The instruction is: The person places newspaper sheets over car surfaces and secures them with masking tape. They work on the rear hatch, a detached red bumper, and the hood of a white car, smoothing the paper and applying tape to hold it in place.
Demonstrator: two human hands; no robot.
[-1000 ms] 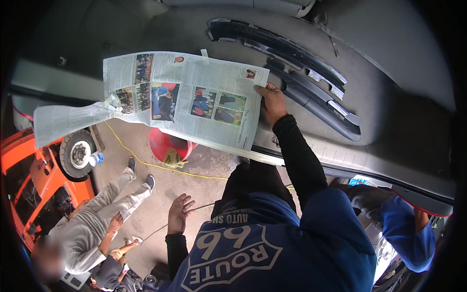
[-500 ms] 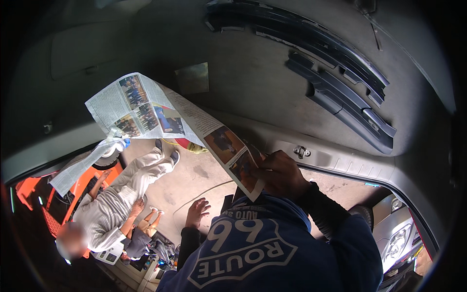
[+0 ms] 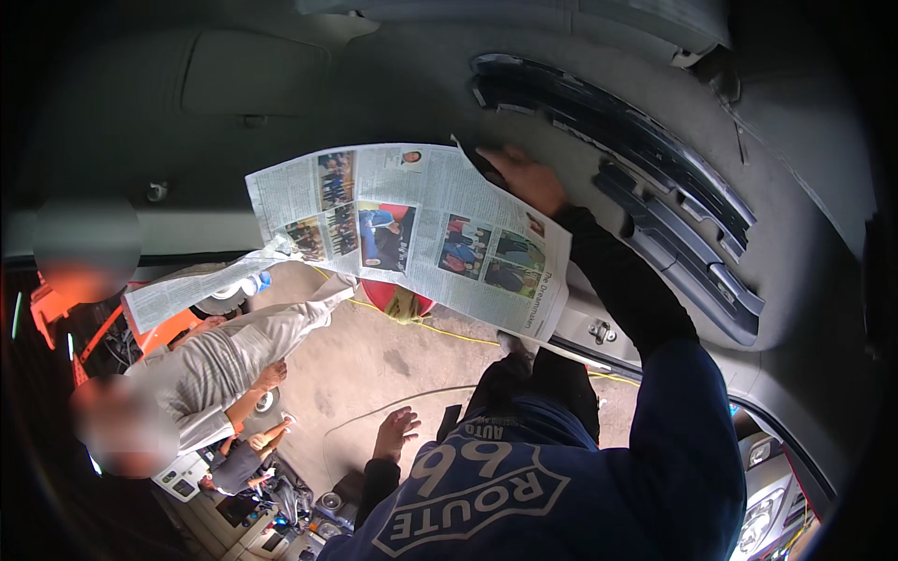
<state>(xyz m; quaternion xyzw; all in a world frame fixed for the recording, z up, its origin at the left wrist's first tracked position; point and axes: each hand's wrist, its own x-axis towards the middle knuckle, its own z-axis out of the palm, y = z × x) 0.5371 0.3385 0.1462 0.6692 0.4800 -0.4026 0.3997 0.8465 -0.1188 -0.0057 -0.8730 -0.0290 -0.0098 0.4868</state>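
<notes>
A large printed newspaper sheet (image 3: 426,234) spreads over the edge of a vehicle's grey cargo space. My right hand (image 3: 528,179) reaches up behind its upper right edge. The thumb side shows above the paper and the other fingers are partly hidden, so its grip cannot be made out. A narrow paper strip (image 3: 182,294) hangs off the sheet's left end, with a crumpled whitish bit (image 3: 281,245) where they meet. My left hand (image 3: 398,432) is low beside my body, fingers apart and slightly curled, with nothing in it.
Two curved black plastic trim pieces (image 3: 608,122) (image 3: 692,257) lie on the grey surface beyond my right hand. A metal latch (image 3: 601,331) sits on the sill. A person in light clothes (image 3: 234,355) stands at left near orange equipment (image 3: 164,327). A yellow cord (image 3: 458,337) crosses the floor.
My right hand has moved up and away from my chest, carrying the newspaper's right end outward. The sheet now lies spread wider and flatter. My left hand stays low and open.
</notes>
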